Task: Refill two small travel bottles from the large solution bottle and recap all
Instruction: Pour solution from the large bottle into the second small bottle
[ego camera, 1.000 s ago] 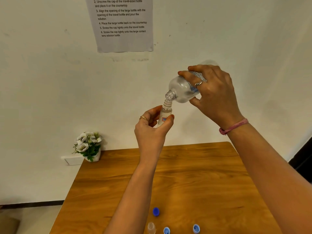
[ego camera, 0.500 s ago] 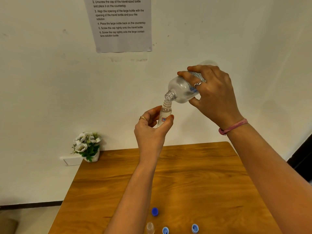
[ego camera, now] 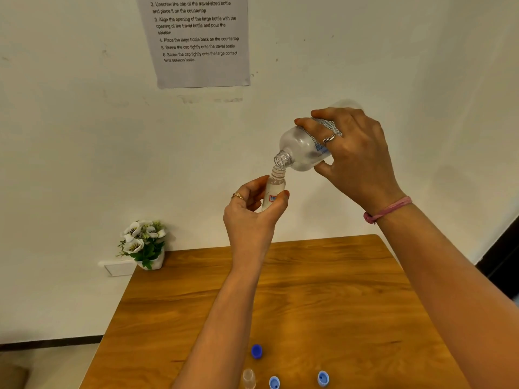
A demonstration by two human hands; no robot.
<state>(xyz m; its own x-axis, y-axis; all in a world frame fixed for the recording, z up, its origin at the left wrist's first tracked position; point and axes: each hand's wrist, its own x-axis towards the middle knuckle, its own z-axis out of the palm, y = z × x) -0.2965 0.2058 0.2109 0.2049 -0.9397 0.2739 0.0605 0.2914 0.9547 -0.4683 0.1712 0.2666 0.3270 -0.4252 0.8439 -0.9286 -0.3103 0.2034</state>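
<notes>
Head view: pour step in hand. Right hand (ego camera: 356,161) grips large solution bottle (ego camera: 304,148), tilted neck-down, mouth just above open neck of travel bottle (ego camera: 273,189) — pinched upright by left hand (ego camera: 252,211), both held high above table (ego camera: 323,290). Fill level hard to judge. Next likely: level large bottle, then cap. Second travel bottle (ego camera: 248,378) uncapped at table's near edge, dark blue cap (ego camera: 256,351) just behind, two light blue caps (ego camera: 298,380) beside — set-down room lies mid-table.
</notes>
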